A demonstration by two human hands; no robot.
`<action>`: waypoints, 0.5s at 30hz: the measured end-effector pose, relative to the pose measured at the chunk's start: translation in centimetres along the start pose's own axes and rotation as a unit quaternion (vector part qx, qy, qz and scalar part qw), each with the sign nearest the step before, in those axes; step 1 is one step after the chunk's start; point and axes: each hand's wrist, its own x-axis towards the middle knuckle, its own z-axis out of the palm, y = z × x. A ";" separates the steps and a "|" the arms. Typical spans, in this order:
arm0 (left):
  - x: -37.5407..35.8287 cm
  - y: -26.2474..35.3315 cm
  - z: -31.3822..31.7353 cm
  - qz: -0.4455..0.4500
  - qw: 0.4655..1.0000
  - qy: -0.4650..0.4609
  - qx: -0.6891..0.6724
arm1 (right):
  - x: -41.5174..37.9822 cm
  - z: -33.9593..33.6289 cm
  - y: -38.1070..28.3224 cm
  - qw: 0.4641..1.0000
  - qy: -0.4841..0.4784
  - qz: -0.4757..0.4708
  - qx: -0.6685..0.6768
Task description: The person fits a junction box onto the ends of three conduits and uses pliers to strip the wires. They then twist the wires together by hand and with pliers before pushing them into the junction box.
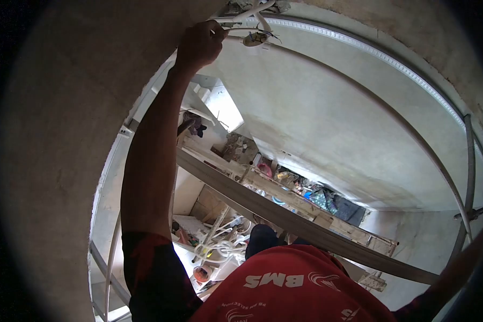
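Note:
My left hand [201, 45] is raised at the top of the view, its fingers closed around a thin white cable [240, 30]. Thin loose wire ends [273, 36] stick out at the far end of that cable, beside a small rounded fitting [254, 39] whose kind I cannot make out. Thicker white tubing [260, 19] bends just above it. A long pale pipe [354, 78] runs from near my left hand down to the right. At the right edge only my right forearm [469, 263] shows; the hand itself is outside the view.
A wooden plank [284, 214] crosses below me. Farther down lie coiled white tubing [225, 249], an orange bucket [201, 273] and a dark sheet [350, 211] among clutter. A metal pole [469, 161] stands at right. A pale strip [327, 31] edges the opening above.

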 end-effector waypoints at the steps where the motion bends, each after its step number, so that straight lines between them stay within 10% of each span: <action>1: -0.3 0.2 0.1 -0.001 1.000 0.004 -0.006 | 2.2 0.4 4.4 0.970 -0.089 -0.205 -0.091; 3: -0.9 0.9 0.1 -0.005 0.999 0.048 0.006 | -1.3 10.1 -4.2 0.764 -0.051 -0.625 -0.150; 4: -1.2 1.1 0.5 -0.004 0.996 0.086 -0.017 | -1.4 13.3 -3.4 0.838 -0.065 -0.502 -0.205; 8: -2.6 2.9 -0.3 0.029 0.993 0.084 -0.082 | -3.9 25.1 -12.5 0.732 -0.124 -0.666 -0.070; 15: -0.9 1.6 0.2 0.092 0.979 0.128 -0.132 | -1.6 37.6 -17.9 0.769 -0.406 -0.489 -0.063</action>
